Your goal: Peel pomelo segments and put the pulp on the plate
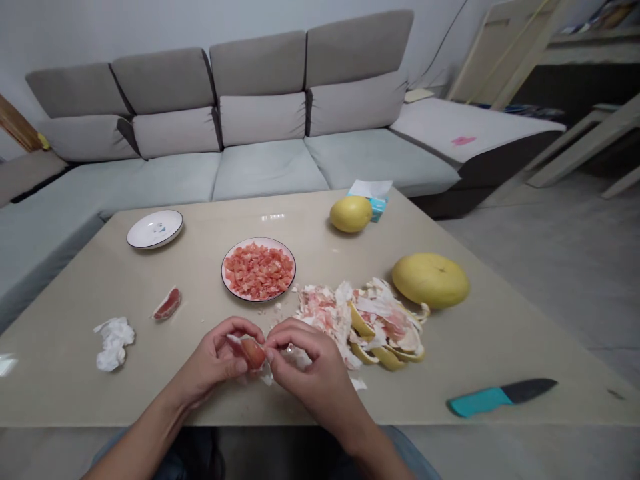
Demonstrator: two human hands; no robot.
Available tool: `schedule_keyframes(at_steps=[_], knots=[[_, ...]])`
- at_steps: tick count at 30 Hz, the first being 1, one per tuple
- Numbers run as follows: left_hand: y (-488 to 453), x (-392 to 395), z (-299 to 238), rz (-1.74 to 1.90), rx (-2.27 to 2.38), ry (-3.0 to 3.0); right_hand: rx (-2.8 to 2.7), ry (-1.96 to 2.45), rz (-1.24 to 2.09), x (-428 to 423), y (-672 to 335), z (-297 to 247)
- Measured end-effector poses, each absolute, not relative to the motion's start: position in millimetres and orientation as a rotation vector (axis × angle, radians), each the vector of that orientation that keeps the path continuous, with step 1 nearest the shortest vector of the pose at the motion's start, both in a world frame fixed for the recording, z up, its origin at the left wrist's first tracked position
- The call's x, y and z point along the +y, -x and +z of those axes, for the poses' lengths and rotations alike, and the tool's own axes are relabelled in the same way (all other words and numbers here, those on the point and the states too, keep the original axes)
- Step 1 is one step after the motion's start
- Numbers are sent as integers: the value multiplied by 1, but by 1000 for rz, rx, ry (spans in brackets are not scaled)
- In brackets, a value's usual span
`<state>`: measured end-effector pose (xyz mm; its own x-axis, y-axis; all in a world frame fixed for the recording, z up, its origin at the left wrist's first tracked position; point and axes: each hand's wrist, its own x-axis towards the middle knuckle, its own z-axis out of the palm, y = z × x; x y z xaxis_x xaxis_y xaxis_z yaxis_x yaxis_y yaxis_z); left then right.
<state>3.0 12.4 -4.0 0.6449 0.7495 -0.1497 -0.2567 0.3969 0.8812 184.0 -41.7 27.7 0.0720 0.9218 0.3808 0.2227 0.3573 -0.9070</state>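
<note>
A red pomelo segment point(254, 354), partly stripped of its pale membrane, is held in my left hand point(220, 360), fingers curled round it. My right hand point(310, 363) pinches at the segment's right edge; whether it grips membrane or flesh is hard to make out. Just beyond my hands stands a plate point(225, 283) heaped with peeled red pomelo pulp point(259, 270). To the right lies a pile of yellow peel and white membrane point(373, 323). Another pomelo segment point(167, 304), still in its skin, rests on the table to the left.
Two whole yellow pomelos point(431, 280) sit at the right, the farther one beside a blue tissue pack point(379, 208). A knife with a teal handle point(481, 401) lies near the table's front right edge. Crumpled tissue point(115, 343) and a white plate point(155, 229) are on the left.
</note>
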Motion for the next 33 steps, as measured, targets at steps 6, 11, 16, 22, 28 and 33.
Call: schedule_keyframes(at_steps=[6, 11, 16, 22, 28, 33], knots=[[-12, 9, -2, 731, 649, -588, -1552, 1033, 409, -43, -172, 17], [-11, 9, -4, 653, 572, -556, -1639, 1047, 276, -44, -167, 10], [-10, 9, -5, 532, 519, -627, -1571, 1110, 294, -43, -174, 13], [-5, 10, -15, 460, 484, -640, -1446, 1147, 360, -42, -183, 19], [-3, 11, -14, 518, 449, -643, -1468, 1098, 481, -43, -184, 21], [-2, 13, -6, 627, 440, -637, -1522, 1181, 465, -44, -184, 19]])
